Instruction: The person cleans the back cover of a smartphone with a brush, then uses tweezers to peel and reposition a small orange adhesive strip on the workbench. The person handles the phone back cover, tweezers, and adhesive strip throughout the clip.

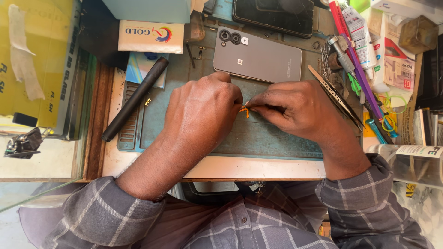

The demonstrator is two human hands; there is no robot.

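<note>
A small orange strip (pixel 243 110) sits pinched between my two hands above the blue mat (pixel 277 138) — left hand (pixel 203 108) and right hand (pixel 295 108) both closed on it. A grey phone (pixel 257 57) lies face down just beyond — tweezers (pixel 334 97) to the right.

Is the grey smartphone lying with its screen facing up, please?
No, the grey smartphone lies face down on the blue-green work mat, its camera lenses showing.

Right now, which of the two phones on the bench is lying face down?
The grey phone just beyond the hands: its back faces up, showing the camera lenses at its left end. The black phone farther back shows its dark glass screen.
</note>
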